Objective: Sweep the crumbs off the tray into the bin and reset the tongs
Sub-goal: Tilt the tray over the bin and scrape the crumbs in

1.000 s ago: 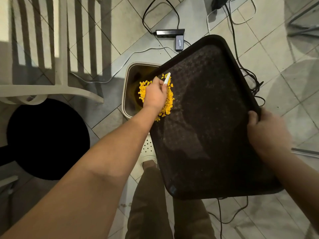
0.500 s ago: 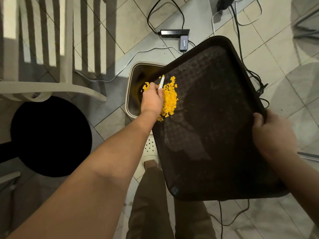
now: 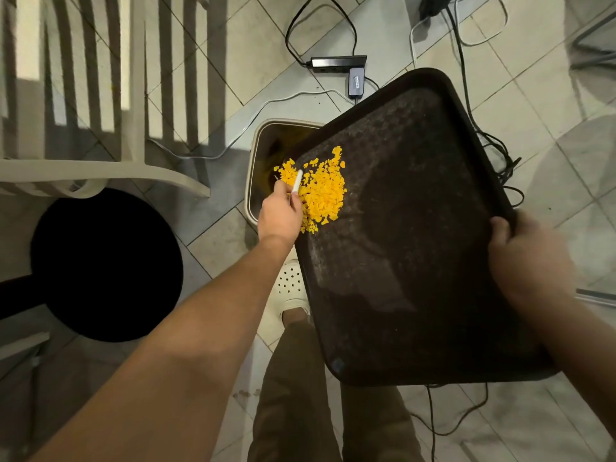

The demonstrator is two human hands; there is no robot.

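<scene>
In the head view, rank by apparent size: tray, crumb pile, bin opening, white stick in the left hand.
1. tray, by far the largest, though held nearer the camera.
2. and 3. crumb pile and bin opening: unsure, since the tray hides most of the bin.
4. white stick, pinched in the left hand.

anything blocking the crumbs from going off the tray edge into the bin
Nothing visible does. The yellow crumbs lie at the tray edge that overhangs the open bin. Only the left hand, pinching a small white tool, sits at that edge beside the pile.
</scene>
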